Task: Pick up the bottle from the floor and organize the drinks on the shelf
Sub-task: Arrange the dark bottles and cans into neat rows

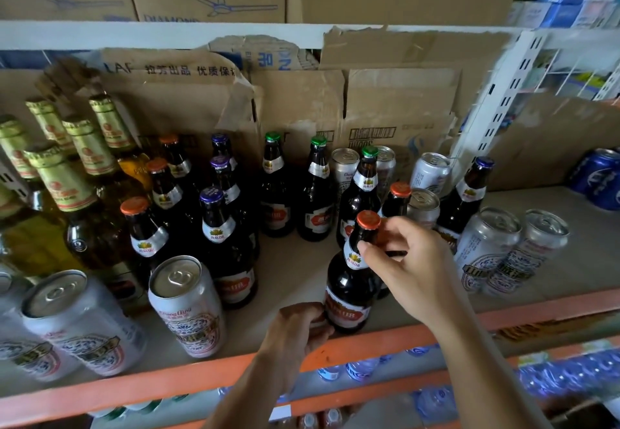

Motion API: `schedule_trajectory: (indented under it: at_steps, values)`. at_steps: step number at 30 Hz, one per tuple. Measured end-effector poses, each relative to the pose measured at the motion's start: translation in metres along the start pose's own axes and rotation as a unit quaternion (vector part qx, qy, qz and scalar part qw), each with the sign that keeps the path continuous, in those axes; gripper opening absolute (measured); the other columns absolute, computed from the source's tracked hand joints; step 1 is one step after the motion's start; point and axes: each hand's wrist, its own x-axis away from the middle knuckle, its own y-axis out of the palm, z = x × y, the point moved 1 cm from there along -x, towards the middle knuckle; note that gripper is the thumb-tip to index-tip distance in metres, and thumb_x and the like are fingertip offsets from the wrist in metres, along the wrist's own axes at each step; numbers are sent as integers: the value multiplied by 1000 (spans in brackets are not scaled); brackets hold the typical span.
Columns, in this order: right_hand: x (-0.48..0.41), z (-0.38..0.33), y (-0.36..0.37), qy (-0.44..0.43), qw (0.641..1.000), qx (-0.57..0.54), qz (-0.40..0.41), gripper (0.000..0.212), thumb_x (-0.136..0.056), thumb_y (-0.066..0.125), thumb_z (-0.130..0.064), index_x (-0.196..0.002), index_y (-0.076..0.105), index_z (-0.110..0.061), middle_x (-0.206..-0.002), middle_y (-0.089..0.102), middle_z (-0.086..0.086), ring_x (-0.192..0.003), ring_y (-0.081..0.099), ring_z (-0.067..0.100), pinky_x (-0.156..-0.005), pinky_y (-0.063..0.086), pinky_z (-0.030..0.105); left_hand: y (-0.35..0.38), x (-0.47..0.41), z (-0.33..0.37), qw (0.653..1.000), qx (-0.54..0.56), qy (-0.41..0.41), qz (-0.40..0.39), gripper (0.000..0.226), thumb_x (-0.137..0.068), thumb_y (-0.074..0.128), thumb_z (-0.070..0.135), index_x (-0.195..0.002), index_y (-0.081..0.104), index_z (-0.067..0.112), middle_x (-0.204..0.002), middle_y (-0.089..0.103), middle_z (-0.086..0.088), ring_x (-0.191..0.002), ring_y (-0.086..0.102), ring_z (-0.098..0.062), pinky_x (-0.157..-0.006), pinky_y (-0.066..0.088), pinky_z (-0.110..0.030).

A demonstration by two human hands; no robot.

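Head view shows an orange-capped brown beer bottle [352, 281] at the shelf [292, 261] front edge, lower centre, right hand [407, 261] grip pinching its neck, left hand [302, 331] closed at its base; best slid upright, label forward, toward the orange-capped row [144, 227] at left.

We are seeing a pale shelf board with an orange front rail [208, 373], bearing dark brown glass beer bottles [224, 244], gold-foiled green glass bottles [63, 190], white aluminium cans [189, 308], blue cans [599, 177].
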Motion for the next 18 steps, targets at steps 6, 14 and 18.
schedule_trajectory:
  at_steps: [6, 14, 18]
  values:
    - [-4, -2, 8, 1, 999, -24, 24, 21, -77, 73, -39, -85, 68, -20, -78, 72, -9, -75, 67, 1, -69, 56, 29, -2, -6, -4, 1000, 13, 4, -6, 18, -85, 57, 4, -76, 72, 0, -78, 74, -17, -74, 71, -25, -65, 57, -28]
    - [-4, 0, 17, -26, 997, -1, 67, 29, -77, 74, -44, -69, 61, -20, -62, 67, -11, -62, 63, 1, -56, 44, 17, -2, -9, -7, 999, 53, 0, -1, 18, -87, 55, 1, -94, 68, -9, -83, 72, -18, -71, 69, -24, -57, 56, -24]
    - [-7, 2, 17, -44, 997, -10, 56, 29, -79, 73, -41, -67, 62, -17, -60, 67, -14, -61, 64, 0, -58, 46, 21, -3, -9, -8, 998, 65, 9, 2, 16, -87, 55, 0, -92, 67, -8, -81, 71, -18, -68, 69, -23, -59, 57, -26]
